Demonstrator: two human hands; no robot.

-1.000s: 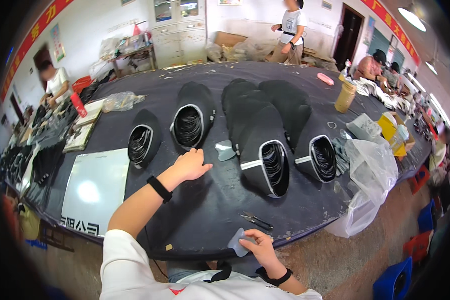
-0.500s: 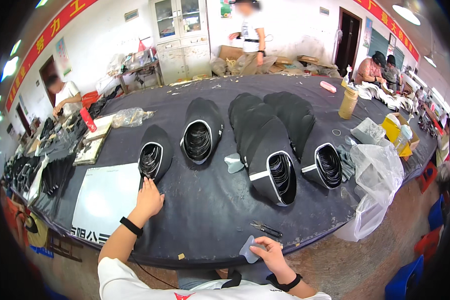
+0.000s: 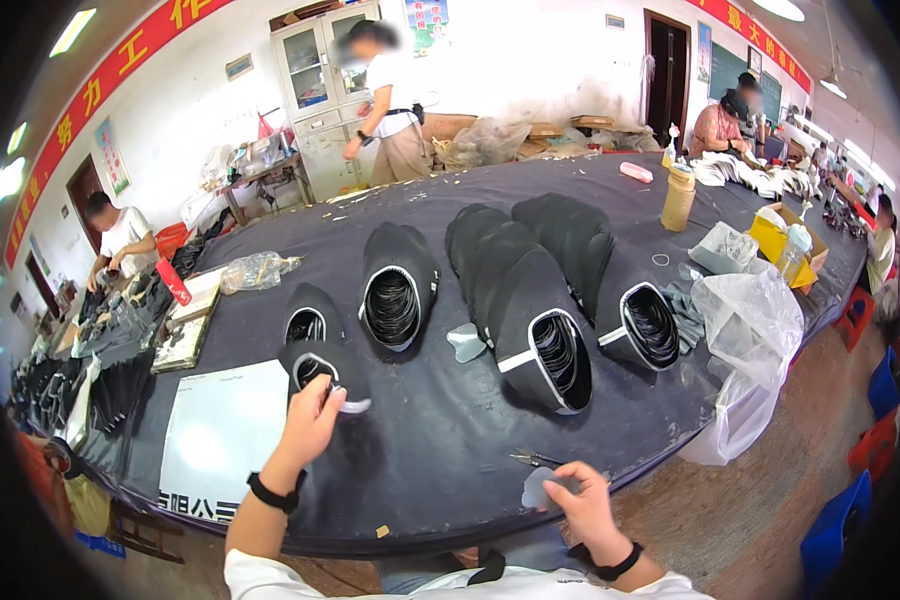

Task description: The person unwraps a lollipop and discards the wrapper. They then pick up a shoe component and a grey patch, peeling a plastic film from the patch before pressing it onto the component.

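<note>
My left hand (image 3: 312, 425) is closed on the white-trimmed edge of a black shoe upper (image 3: 342, 362), lifted partly off a short nested stack of uppers (image 3: 310, 302). A pale strip of its edge curls out beside my fingers. My right hand (image 3: 587, 505), over the near table edge, pinches a thin translucent grey-blue plastic piece (image 3: 538, 488) between thumb and fingers. Small thread snips (image 3: 538, 458) lie just beyond it. Further stacks of black uppers stand ahead: one in the middle (image 3: 402, 270) and two longer ones, the nearer (image 3: 515, 280) and the right one (image 3: 575, 250).
A white printed board (image 3: 220, 430) lies left of my left hand. Another translucent piece (image 3: 466, 342) sits between stacks. Right stand grey pieces (image 3: 682, 318), a clear plastic bag (image 3: 745, 350), a yellow box (image 3: 785, 245) and a tan bottle (image 3: 677, 198). Other people work around the table.
My left hand has gripped an upper and drawn it toward me off the left stack. My right hand has shifted slightly right with its plastic piece. A person behind the table has moved left.
</note>
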